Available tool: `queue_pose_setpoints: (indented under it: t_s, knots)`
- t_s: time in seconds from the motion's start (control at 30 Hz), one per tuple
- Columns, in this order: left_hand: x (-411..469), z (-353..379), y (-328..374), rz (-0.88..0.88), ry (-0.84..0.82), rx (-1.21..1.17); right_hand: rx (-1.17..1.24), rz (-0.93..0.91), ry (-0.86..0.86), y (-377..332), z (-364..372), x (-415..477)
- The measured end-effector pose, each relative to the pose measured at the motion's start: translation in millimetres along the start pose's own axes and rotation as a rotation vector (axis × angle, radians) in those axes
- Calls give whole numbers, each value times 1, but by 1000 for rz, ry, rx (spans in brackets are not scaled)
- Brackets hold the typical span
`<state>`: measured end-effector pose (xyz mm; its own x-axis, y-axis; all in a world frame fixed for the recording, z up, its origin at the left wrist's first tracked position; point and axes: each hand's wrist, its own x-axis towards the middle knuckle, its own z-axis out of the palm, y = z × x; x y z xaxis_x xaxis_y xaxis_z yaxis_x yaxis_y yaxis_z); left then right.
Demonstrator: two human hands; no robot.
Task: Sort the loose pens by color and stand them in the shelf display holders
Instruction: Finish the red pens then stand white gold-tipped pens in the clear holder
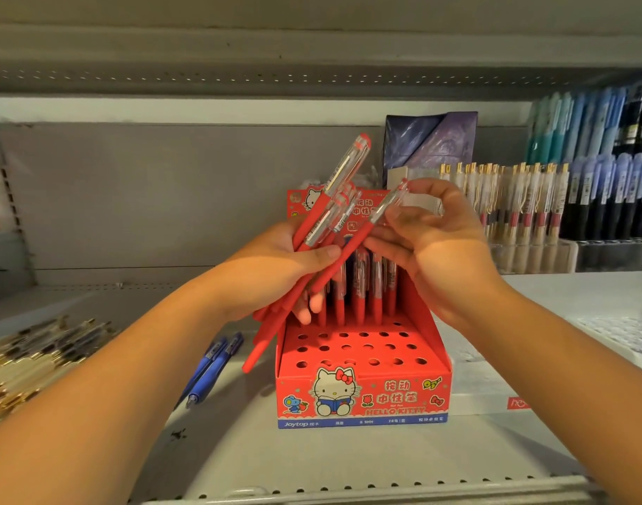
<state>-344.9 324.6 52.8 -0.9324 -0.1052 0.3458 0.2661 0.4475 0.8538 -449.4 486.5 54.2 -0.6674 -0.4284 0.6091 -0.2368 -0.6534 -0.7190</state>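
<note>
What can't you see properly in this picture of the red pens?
- How many red pens the left hand holds: they overlap, and the fingers cover them.
- Small print on the red box: too blurry to read.
- The gold-trimmed pens: blurred, cut off by the left edge.
- The back row in the box: partly hidden by both hands.

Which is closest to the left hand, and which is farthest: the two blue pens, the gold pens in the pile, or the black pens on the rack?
From the left hand:
1. The blue pens, lying on the shelf just below it.
2. The gold pens, piled at the far left edge.
3. The black pens, standing in the rack far off to the right.
</note>
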Motion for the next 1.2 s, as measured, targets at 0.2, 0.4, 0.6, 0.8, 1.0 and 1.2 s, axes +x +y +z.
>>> queue_pose_setpoints:
  t_s: [0.2,0.4,0.6,0.8,1.0,1.2]
  knots:
    - [3,-4,-5,51,77,18,-215,-84,85,-11,-13,6]
    - [3,-5,-8,28,89,-29,-801,-124,34,-3,-28,11]
    - [2,-5,-8,11,96,-18,-1024,-128,5,2,-32,10]
    - [2,-5,-6,6,117,-24,-1059,-134,-39,-2,-34,4]
    - [0,-5,-3,16,125,-20,-1281,-115,-79,-2,-37,-1]
    - [-2,-5,-3,12,126,-10,-1586,-112,-120,-7,-33,-7]
